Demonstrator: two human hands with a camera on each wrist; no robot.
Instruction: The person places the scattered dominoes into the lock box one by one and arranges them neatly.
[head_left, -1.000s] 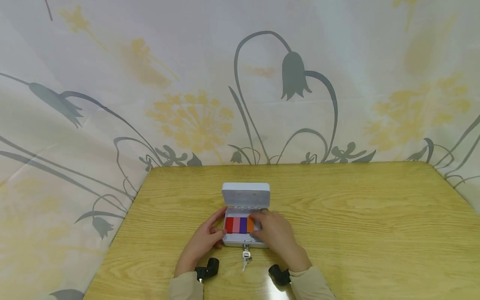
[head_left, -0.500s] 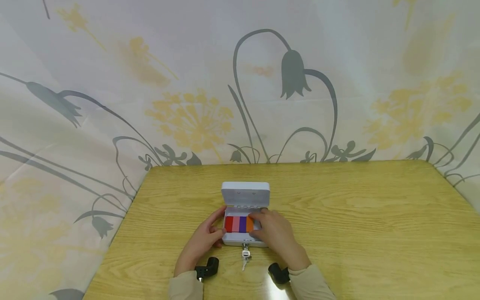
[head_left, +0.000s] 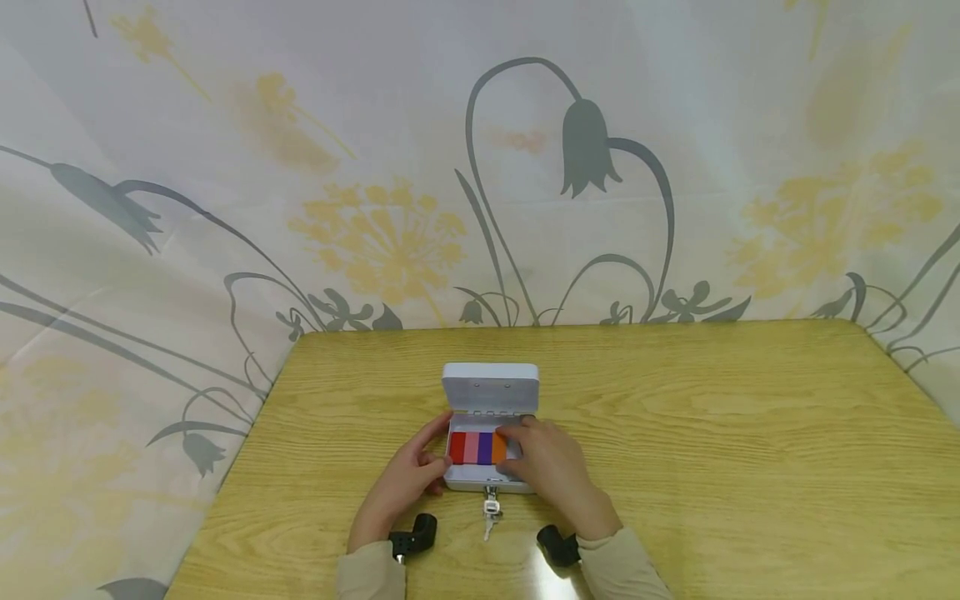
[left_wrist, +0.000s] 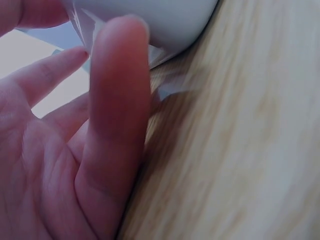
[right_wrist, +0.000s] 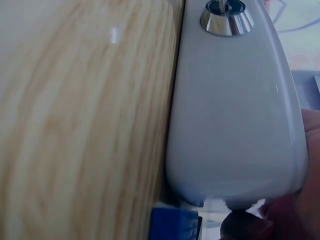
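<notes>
In the head view, a small white metal lockbox (head_left: 489,388) stands on the table with its lid raised. Inside it lie a red block (head_left: 457,448), a pink block (head_left: 471,448), a purple block (head_left: 485,448) and an orange block (head_left: 498,447), side by side. My left hand (head_left: 405,479) touches the box's left side, thumb at the front and index finger extended toward the back. My right hand (head_left: 551,462) reaches over the right side, thumb and index finger pinching the orange block at its two ends. Its other fingers are mostly hidden.
A key (head_left: 490,528) hangs from the lock (right_wrist: 227,17) on the box's front. Near the box's lower corner, the right wrist view shows a blue object (right_wrist: 172,222), mostly cut off. The wood-grain table (head_left: 712,450) meets a floral cloth (head_left: 675,150) at its back edge.
The whole head view has shifted very slightly. Hands, box and blocks keep the same places relative to each other.
</notes>
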